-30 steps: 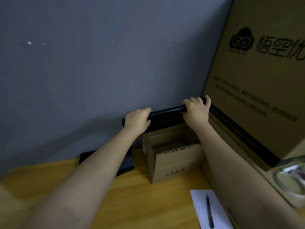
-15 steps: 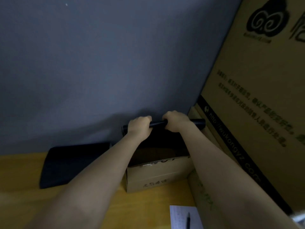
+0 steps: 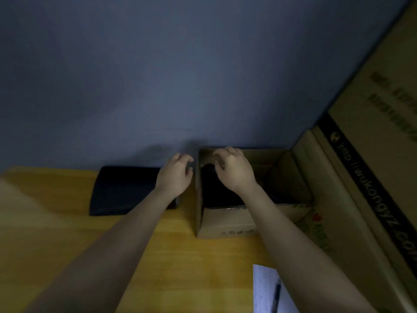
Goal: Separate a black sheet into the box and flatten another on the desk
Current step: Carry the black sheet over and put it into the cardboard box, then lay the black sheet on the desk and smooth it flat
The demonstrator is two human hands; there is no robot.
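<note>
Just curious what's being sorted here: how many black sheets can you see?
2. One black sheet lies on the desk, left of the small box, partly under the left hand. Another dark sheet sits inside that box, beneath the right hand. More may be hidden underneath.

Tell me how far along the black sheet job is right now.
One black sheet already lies inside the box, under the right hand. The left hand hovers over the other sheet on the desk. Flattening it remains.
</note>
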